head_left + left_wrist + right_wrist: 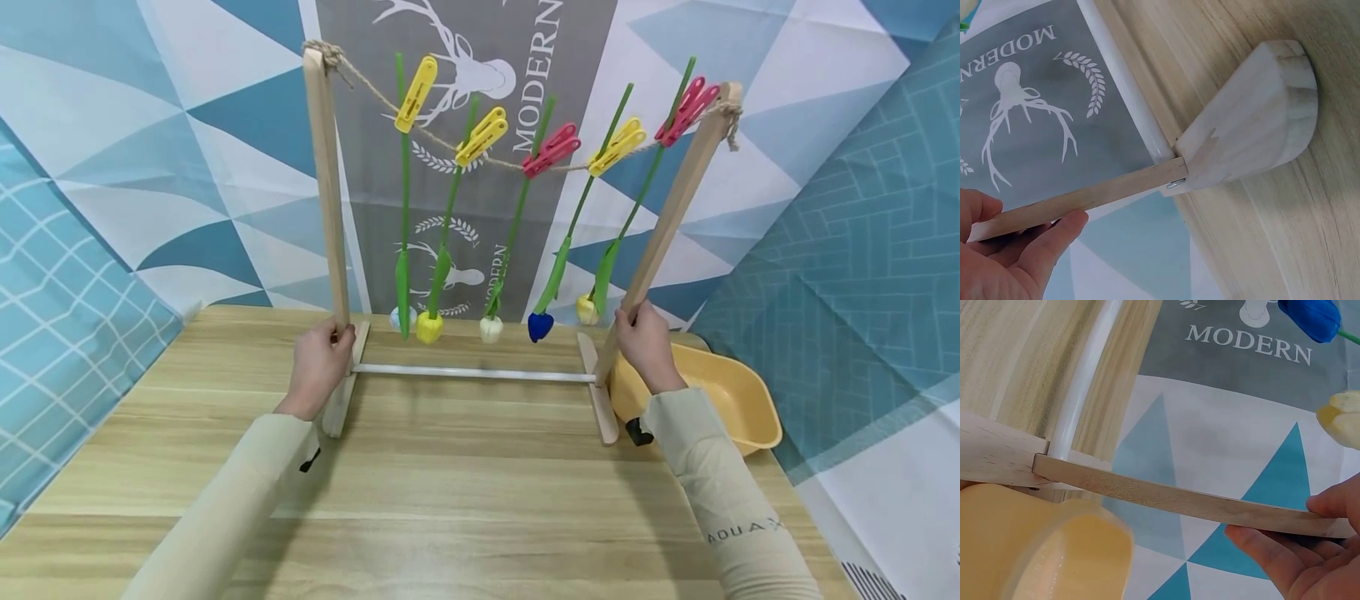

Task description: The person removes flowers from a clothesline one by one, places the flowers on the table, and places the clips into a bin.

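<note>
A wooden stand has a left post (328,192) and a right post (684,196), joined low down by a white rod (472,372). My left hand (318,362) grips the left post near its base, thumb and fingers on either side of the wood. On the right post, my right hand (647,343) does the same. A twine rope (367,83) sags between the post tops. Yellow clothespins (416,94) and red clothespins (551,151) hold several artificial tulips head down, among them a blue tulip (540,327) and a yellow tulip (429,327).
A yellow plastic basin (750,400) stands right behind the right hand, close to the stand's right foot (600,400). The left foot (341,408) rests on the wooden table (465,500). Patterned cloth (247,125) hangs behind the table and along its sides.
</note>
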Demonstrator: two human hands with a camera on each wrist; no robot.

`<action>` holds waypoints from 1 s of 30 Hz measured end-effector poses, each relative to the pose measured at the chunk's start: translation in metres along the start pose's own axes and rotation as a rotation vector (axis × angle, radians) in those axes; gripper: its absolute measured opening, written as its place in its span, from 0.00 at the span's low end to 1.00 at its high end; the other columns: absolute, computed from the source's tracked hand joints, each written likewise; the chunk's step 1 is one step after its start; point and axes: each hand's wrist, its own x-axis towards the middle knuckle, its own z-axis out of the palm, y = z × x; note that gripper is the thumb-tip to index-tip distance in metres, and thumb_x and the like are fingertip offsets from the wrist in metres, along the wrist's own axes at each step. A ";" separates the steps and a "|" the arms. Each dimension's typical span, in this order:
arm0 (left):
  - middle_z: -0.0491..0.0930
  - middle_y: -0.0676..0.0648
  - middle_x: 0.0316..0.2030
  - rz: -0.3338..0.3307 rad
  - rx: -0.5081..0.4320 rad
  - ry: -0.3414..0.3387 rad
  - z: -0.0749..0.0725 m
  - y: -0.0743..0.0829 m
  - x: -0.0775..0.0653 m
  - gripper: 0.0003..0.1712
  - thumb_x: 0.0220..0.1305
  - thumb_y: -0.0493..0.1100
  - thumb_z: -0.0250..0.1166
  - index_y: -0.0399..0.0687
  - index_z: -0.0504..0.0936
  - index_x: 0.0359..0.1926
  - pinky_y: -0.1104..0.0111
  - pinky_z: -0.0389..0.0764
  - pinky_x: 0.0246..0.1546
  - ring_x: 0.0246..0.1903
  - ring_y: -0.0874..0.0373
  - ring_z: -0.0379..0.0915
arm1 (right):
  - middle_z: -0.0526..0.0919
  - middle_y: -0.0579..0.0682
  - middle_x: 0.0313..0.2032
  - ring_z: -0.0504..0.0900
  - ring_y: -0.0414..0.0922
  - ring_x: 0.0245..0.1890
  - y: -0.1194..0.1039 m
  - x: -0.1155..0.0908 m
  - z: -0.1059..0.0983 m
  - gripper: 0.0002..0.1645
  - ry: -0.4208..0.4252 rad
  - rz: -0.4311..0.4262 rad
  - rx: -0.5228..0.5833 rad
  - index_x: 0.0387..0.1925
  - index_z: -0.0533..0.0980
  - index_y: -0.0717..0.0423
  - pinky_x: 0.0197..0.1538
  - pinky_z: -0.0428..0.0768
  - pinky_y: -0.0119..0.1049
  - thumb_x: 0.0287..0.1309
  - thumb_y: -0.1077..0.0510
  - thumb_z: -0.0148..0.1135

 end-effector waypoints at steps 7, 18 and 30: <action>0.80 0.35 0.28 0.023 0.012 0.021 -0.001 -0.001 -0.001 0.19 0.71 0.46 0.46 0.39 0.74 0.30 0.69 0.67 0.12 0.14 0.59 0.65 | 0.75 0.69 0.43 0.79 0.58 0.36 -0.001 0.000 -0.001 0.27 -0.002 -0.005 0.020 0.60 0.61 0.67 0.23 0.74 0.34 0.70 0.51 0.41; 0.81 0.33 0.35 0.021 0.034 0.046 0.002 -0.003 -0.011 0.16 0.70 0.45 0.48 0.40 0.74 0.30 0.69 0.68 0.16 0.19 0.55 0.68 | 0.75 0.69 0.43 0.79 0.57 0.35 0.004 -0.009 0.002 0.25 0.010 -0.002 0.008 0.59 0.62 0.68 0.25 0.73 0.35 0.70 0.53 0.42; 0.80 0.31 0.41 -0.003 0.042 0.019 -0.003 -0.001 -0.011 0.15 0.69 0.44 0.50 0.37 0.76 0.35 0.62 0.77 0.27 0.34 0.42 0.78 | 0.75 0.68 0.43 0.79 0.58 0.39 0.003 -0.013 0.007 0.25 0.037 0.028 0.045 0.57 0.63 0.67 0.28 0.76 0.36 0.70 0.51 0.42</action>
